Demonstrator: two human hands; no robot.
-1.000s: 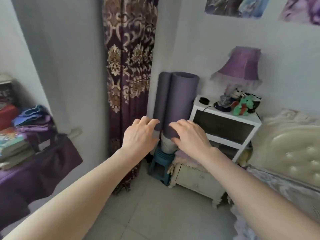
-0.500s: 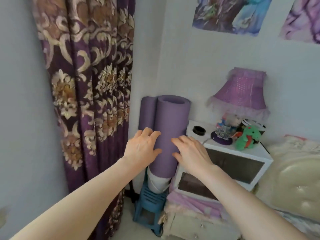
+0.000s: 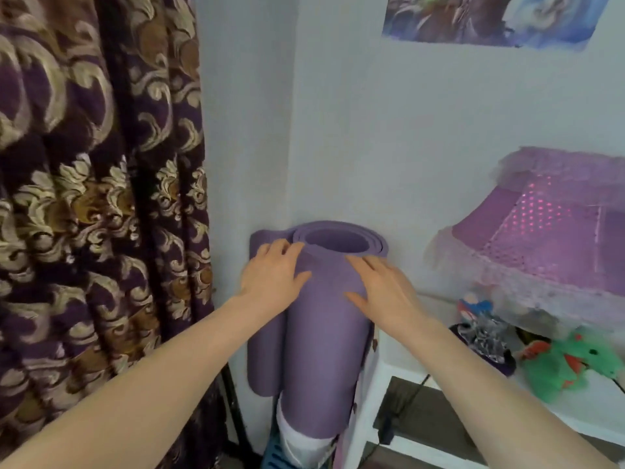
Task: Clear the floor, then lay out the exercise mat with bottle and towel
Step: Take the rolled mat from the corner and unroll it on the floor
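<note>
A rolled purple exercise mat [image 3: 324, 353] stands upright in the room's corner, its open top end facing me. My left hand [image 3: 270, 282] lies on the roll's upper left side, fingers spread and curving around it. My right hand [image 3: 382, 289] rests on the upper right side, fingers also spread. Both palms touch the mat near its top rim. The mat's lower end sits on something white above a blue stool [image 3: 274, 458]. No bottle or towel is in view.
A heavy purple and gold curtain [image 3: 101, 198] hangs at the left. A white bedside shelf [image 3: 382, 401] stands right of the mat with a purple lamp [image 3: 548, 225], a green plush toy [image 3: 571, 363] and small ornaments on it. Posters hang on the wall.
I have moved closer to the corner and the view has risen. Both hands have slid up the mat from its middle to near its top rim, now pressing on each side.
</note>
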